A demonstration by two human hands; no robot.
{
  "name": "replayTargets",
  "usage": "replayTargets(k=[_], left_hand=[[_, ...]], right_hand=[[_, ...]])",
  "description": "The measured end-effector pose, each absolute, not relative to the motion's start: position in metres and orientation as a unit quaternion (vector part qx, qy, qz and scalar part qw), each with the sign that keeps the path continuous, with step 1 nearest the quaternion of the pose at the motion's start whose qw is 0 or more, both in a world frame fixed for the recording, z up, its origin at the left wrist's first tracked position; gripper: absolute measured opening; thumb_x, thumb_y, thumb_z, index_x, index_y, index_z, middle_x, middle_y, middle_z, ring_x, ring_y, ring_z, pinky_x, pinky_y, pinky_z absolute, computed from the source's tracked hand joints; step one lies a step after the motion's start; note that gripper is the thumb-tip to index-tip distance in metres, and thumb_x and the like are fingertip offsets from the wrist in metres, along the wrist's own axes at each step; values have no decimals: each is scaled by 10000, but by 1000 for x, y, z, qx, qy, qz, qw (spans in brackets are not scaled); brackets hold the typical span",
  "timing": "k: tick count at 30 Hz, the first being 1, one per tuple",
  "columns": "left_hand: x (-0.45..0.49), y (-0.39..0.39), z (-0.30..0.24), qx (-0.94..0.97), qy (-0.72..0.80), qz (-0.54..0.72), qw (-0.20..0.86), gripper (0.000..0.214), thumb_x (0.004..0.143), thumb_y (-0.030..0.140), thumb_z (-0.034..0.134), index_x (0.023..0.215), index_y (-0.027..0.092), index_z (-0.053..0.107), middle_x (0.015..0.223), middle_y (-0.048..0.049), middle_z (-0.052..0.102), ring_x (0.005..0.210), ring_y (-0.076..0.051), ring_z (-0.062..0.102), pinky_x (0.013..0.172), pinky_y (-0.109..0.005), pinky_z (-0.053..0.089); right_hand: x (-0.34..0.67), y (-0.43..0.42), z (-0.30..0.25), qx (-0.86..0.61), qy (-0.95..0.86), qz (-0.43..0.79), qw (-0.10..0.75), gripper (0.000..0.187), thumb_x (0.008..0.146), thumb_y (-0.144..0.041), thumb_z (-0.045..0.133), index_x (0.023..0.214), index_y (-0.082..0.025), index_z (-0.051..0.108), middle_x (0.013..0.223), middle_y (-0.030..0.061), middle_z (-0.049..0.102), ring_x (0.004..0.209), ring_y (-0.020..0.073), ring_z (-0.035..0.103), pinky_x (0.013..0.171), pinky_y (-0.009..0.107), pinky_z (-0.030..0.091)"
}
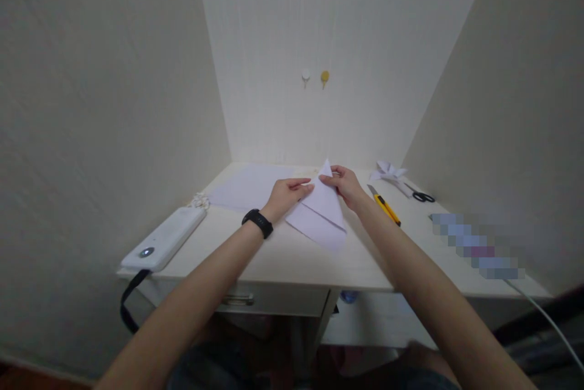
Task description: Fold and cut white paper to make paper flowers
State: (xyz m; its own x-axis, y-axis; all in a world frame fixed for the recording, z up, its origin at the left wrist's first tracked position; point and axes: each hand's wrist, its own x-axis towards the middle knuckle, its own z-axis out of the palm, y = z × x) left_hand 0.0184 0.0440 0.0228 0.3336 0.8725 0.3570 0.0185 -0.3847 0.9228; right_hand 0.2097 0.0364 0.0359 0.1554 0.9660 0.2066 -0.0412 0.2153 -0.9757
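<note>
A folded sheet of white paper (322, 204) is held up over the desk, its layers fanning out below a sharp point at the top. My left hand (292, 192), with a black watch on the wrist, pinches the paper's left edge between thumb and fingers. On the other side, my right hand (343, 185) grips the right edge near the tip, thumb in front and fingers behind. The lower flap of the paper hangs close to the desk top; whether it touches I cannot tell.
Flat white paper (249, 186) lies behind my left hand. Right of my right hand are a yellow utility knife (387, 207), a folded paper piece (390, 172) and black scissors (423, 196). A white device (166, 238) with a strap sits left. Two hooks (324, 76) hang on the wall.
</note>
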Motion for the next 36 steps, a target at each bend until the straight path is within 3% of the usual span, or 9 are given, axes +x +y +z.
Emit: replayTargets(k=[5,10,14,19,26,36], left_hand=[[35,64,25,668,320,491,458,496,737,270,794,1192,97,699,918,-111,764,768,-164,670,755,-292,519],[36,63,3,705,346,448,428,534,753,321,775,1243,131,679,773,-40,742,625,-126,615,626,-255,476],[36,58,-9,681,363,452,447,513,779,341,742,1244,131,682,801,-57,753,623,-136,621,600,-256,480],[38,56,-13,663,390,470,434,438,804,323,714,1195,126,711,917,-95,773,775,-202,694,705,-306,546],[40,57,-11,692,406,473,363,314,841,273,676,1113,133,747,1127,-101,735,1017,-245,704,951,-364,533],[39,59,-15,693,398,482,360,255,854,210,678,1093,158,752,1104,-94,737,1026,-243,707,969,-374,527]], right_hand=[[210,58,28,-445,-501,432,603,378,542,-368,839,820,-253,609,655,-16,671,581,199,601,593,340,448],[206,57,11,-446,-485,465,591,387,550,-389,860,822,-254,621,695,8,685,585,208,603,601,362,460],[205,56,6,-441,-472,518,561,366,551,-395,869,788,-228,645,717,41,683,579,198,581,580,356,448],[201,61,-1,-429,-444,555,557,281,572,-372,846,710,-203,668,643,29,654,548,173,551,531,314,401],[197,57,-11,-416,-406,569,582,311,574,-365,837,780,-181,694,671,23,702,560,175,598,562,308,445],[193,46,-2,-428,-404,552,591,261,593,-311,839,739,-169,676,630,17,692,530,149,591,526,277,449]])
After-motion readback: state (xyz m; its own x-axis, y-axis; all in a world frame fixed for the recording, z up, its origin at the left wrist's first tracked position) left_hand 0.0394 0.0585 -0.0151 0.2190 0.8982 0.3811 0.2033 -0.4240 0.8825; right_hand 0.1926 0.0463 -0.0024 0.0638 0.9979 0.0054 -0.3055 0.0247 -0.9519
